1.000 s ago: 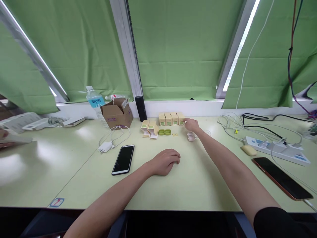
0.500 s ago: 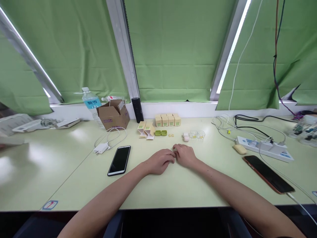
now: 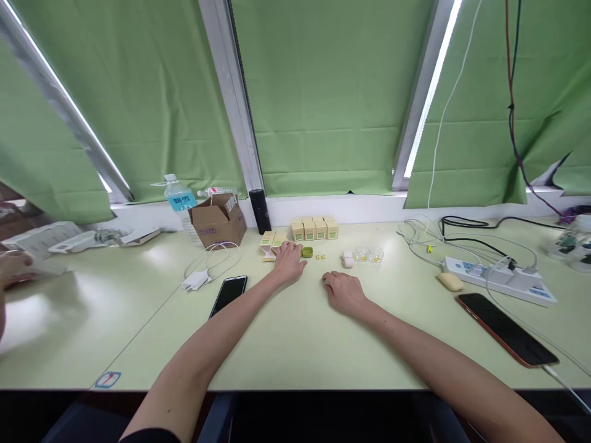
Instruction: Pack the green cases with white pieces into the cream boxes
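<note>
My left hand reaches over the table with its fingers stretched out, at the right one of two cream cartons with open bottoms. It covers part of that carton; whether the fingertips touch it I cannot tell. Just right of the fingers sits a small green tray. Two tiny yellow pieces lie beside the tray. My right hand rests on the table, fingers curled together, with nothing visible in them. Beyond it are a small pale pink case and two clear cups with yellow bits inside.
Several closed cream boxes stand in a row behind. To the left are a cardboard box, a white charger and a phone. A power strip and another phone lie right. Another person's hand shows far left.
My left hand has moved away from my right hand, forward and left to the open cartons, and now hides one green tray. The right hand has stayed in place. Another person's hand has appeared far left.
</note>
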Available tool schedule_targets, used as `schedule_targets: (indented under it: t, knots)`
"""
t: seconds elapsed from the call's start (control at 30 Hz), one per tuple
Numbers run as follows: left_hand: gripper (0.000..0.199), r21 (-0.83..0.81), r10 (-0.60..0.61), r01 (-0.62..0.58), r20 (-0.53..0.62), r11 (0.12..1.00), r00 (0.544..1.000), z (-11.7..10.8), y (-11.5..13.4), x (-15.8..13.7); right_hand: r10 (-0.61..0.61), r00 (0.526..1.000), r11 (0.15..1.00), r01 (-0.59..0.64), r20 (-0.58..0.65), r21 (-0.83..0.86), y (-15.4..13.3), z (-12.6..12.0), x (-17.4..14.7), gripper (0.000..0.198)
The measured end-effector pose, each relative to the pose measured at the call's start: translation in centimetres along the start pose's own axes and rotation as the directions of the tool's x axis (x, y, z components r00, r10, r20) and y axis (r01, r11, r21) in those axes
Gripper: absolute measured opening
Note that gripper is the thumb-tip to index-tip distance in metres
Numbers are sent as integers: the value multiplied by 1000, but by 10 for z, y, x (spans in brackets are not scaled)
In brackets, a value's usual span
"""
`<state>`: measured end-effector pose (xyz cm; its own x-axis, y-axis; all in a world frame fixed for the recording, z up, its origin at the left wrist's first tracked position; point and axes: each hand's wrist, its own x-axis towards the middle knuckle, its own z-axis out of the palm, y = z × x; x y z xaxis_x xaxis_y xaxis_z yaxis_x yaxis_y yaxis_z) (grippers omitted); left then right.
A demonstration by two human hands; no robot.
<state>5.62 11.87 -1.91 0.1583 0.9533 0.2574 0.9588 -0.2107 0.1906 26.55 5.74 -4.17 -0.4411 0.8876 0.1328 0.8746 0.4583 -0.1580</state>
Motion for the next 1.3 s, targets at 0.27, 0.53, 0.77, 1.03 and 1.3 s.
schedule_targets:
  t: [0.27,0.53,0.77,1.03,1.3]
  knots:
    - [31,24,-53,51,86,998,995,10,10,42,-2,1000,1000,2,-4,-23,1,-1,1,25]
    - [31,-118,12,-8,30,993,999,-13,11,11,-1,1000,1000,1,-22,-9,3,3,1,27]
    - [28,-377,117,-103,13,921,993,-24,-3,-67,-42,986,990,19,-161,-140,20,-2,24,36]
    - [35,-564,60,-62,-22,823,998,1,4,-78,-1,988,981,-29,-155,-194,27,-19,80,33]
    - [39,-618,88,-95,-43,780,995,12,2,-79,61,985,990,-79,-161,-113,12,-7,98,31]
